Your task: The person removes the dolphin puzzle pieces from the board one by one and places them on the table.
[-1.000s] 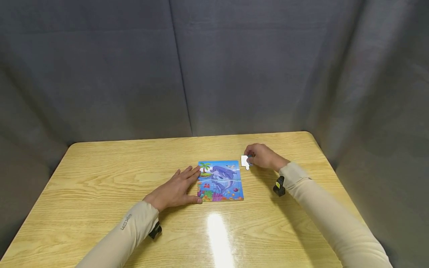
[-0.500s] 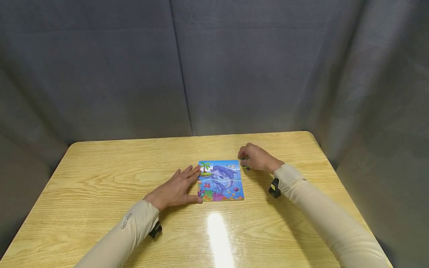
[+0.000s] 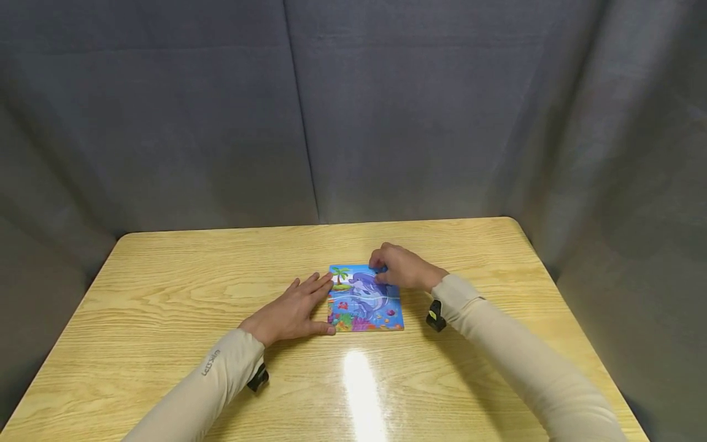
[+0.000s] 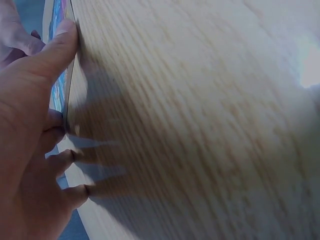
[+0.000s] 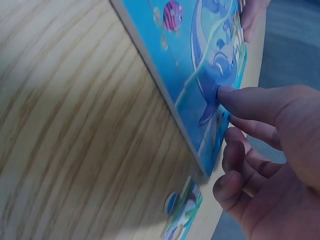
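A square jigsaw puzzle [image 3: 367, 310] with dolphins, a palm tree and coral lies on the wooden table. My left hand [image 3: 295, 310] rests flat at its left side, fingers spread, with fingertips and thumb on the edge. Over the far right corner, my right hand [image 3: 405, 268] bends its thumb and index finger onto the puzzle; in the right wrist view the thumb touches the dolphin picture and the index finger lies by the edge. Whether one piece is lifted there cannot be told. A loose puzzle piece [image 5: 184, 217] lies beside the board, hidden by my hand in the head view.
Grey curtains [image 3: 221, 123] hang behind and at both sides of the wooden table [image 3: 193, 264]. A bright light reflection [image 3: 361, 387] shows on the tabletop in front of the puzzle. Both wrists carry small black cameras.
My right hand held a white-backed puzzle piece right of the board, turned it picture side up, then moved left onto the puzzle's far right corner. The left hand stayed in place.
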A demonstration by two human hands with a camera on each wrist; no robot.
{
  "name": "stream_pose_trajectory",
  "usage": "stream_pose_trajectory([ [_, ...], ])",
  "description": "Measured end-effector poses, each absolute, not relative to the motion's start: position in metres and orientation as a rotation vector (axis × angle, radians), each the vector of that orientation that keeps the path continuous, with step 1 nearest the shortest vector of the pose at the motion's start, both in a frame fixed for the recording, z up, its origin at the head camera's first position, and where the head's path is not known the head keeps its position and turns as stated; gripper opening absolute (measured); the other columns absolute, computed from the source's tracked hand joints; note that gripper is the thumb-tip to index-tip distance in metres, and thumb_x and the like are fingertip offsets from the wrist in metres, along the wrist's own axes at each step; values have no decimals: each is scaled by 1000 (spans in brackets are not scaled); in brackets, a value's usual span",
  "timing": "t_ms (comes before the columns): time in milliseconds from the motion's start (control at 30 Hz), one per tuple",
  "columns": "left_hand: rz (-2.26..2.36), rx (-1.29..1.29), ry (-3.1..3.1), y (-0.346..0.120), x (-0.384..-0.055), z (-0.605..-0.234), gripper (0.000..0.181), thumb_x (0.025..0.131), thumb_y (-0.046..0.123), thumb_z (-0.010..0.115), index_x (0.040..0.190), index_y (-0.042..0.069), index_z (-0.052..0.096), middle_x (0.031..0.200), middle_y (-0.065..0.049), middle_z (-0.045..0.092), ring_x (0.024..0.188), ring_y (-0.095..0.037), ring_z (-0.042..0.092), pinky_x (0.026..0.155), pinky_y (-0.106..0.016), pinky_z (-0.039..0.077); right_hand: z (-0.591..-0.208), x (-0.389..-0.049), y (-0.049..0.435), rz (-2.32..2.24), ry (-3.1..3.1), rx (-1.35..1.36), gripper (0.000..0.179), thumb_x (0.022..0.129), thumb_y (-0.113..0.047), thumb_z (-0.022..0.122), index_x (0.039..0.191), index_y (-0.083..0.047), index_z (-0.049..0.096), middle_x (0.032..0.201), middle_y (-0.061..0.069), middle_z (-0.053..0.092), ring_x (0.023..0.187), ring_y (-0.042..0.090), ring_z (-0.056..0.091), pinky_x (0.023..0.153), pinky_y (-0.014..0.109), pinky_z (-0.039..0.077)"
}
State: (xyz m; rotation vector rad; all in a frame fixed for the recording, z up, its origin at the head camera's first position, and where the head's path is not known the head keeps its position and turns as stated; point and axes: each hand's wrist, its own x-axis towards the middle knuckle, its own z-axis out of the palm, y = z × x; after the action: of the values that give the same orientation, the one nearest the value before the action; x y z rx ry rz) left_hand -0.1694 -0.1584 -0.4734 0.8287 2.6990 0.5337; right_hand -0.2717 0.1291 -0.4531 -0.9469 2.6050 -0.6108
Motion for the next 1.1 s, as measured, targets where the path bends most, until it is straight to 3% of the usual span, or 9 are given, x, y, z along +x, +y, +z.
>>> stream_pose_trajectory([
  [500,539,836,2704,-158,-169,-472,97,98,56,71,168,3,30,179,-14,21,167,-43,19,131,-69,19,-448,-260,115,-482,2608,-944,37,100,-18,76,134,-2,71,125,12,66,110,24,66,103,44,57],
  [900,551,830,2714,-159,-168,-475,97,98,56,72,167,2,31,179,-14,21,166,-43,20,131,-70,20,-451,-258,114,-540,2606,-933,36,100,-16,77,132,-4,66,125,11,61,102,20,62,98,42,58],
  [1100,558,837,2716,-159,-168,-475,96,98,55,72,167,2,30,179,-16,22,166,-44,21,130,-70,20,-450,-262,113,-573,2644,-960,30,101,-14,74,129,-4,67,125,10,69,108,23,66,101,44,58],
])
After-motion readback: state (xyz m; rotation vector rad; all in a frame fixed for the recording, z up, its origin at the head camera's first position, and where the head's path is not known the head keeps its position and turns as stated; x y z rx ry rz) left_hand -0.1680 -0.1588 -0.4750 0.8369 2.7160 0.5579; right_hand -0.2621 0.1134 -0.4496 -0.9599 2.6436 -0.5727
